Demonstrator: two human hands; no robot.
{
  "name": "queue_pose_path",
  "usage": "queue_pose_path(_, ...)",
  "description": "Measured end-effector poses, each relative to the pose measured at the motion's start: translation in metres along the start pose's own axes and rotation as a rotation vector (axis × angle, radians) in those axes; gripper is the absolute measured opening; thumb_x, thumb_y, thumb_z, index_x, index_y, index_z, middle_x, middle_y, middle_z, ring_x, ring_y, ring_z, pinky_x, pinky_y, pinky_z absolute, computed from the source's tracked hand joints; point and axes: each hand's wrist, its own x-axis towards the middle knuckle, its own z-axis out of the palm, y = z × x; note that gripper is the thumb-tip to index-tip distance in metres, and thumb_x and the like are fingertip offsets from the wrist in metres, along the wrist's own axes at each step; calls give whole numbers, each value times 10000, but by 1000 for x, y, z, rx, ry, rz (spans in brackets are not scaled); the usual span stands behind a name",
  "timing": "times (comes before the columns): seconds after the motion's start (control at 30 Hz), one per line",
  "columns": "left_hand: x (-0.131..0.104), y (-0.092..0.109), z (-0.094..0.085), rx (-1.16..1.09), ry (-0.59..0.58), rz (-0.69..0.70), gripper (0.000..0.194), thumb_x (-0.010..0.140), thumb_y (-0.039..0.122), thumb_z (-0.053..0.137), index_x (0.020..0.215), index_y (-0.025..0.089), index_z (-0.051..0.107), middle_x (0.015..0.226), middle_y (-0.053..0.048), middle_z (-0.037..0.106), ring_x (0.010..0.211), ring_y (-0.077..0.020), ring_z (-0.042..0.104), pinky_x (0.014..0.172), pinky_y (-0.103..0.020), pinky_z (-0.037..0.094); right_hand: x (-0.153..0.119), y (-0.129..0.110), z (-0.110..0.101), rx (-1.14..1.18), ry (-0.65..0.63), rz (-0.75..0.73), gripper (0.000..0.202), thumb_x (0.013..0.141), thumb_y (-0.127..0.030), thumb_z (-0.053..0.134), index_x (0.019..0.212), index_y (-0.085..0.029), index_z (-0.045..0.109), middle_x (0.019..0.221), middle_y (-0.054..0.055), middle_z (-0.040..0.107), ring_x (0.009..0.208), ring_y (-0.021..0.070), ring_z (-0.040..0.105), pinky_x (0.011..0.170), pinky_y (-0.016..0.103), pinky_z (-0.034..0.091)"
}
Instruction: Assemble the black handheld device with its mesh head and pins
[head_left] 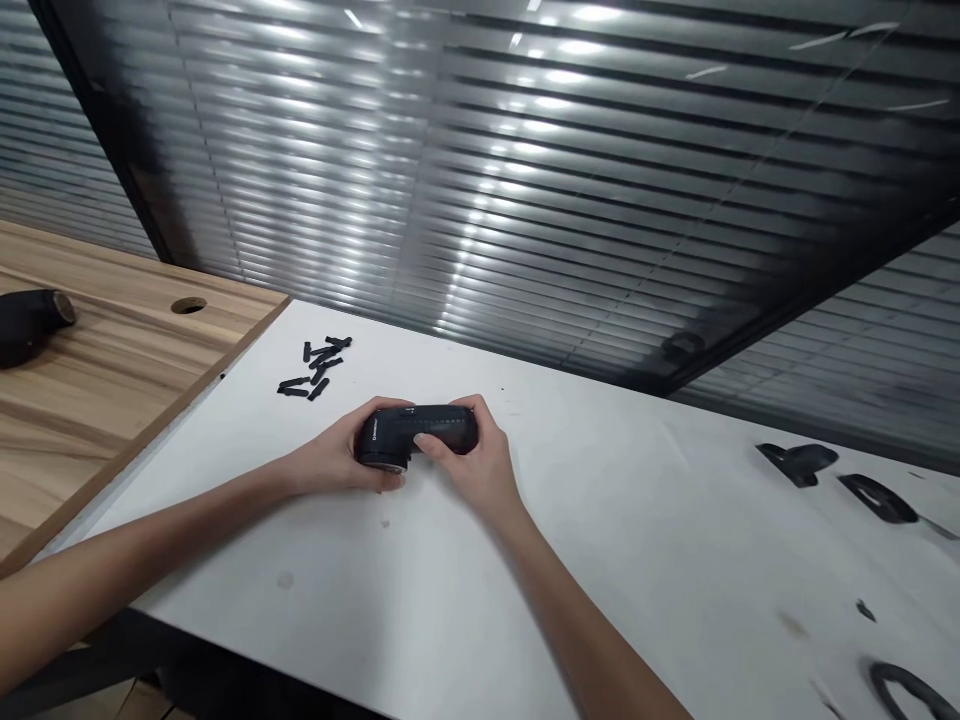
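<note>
"Black gadget (417, 434), where is it?"

"In the middle of the white bench (600, 560), lying on its side. Both hands hold it."

"How are the fingers?"

"Left hand (341, 460) fingers wrap round its left end. Right hand (476, 460) fingers press on its top and right end."

"What else is there?"

"Small black bits (315, 368) far to the left. More black parts (799, 462) lie at the right."
</note>
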Motion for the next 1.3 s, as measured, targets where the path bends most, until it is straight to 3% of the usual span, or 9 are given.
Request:
queue_pose_path(0.27,0,3,0,-9,-25,-28,704,722,171,837,1353,251,538,946,9,642,756,-147,631,705,-275,506,-1,1,-2,-12,-12,1,515,666,-591,820,786,-252,451,642,-49,528,599,154,481,536,269,406)
queue_pose_path(0.43,0,-1,-4,5,-45,-34,748,681,190,887,1352,274,568,1048,-11,643,879,-169,636,742,-266,513,-2,2,-4,-5,-42,-39,516,684,-591,782,748,-255,396,602,-66,444,561,127,394,510,251,329)
queue_pose_path(0.57,0,-2,-5,-6,-78,-55,832,677,203,894,1422,267,529,985,-12,656,765,-159,639,684,-279,522,-1,3,-7,-28,-62,-86,491,702,-579,758,733,-252,393,597,-68,418,555,121,366,512,252,303)
queue_pose_path(0.77,2,4,-6,-109,-99,-75,878,616,114,873,1420,199,529,805,13,688,633,-151,631,562,-251,500,-1,0,-11,7,-95,-139,421,780,-560,688,728,-249,409,611,-61,403,560,123,358,523,264,302)
queue_pose_path(1.3,3,4,-8,-164,-92,-72,842,639,90,861,1409,231,549,855,17,712,676,-149,664,599,-243,517,2,2,-12,68,-62,-64,409,747,-561,711,731,-240,458,602,-55,438,577,133,384,558,275,306)
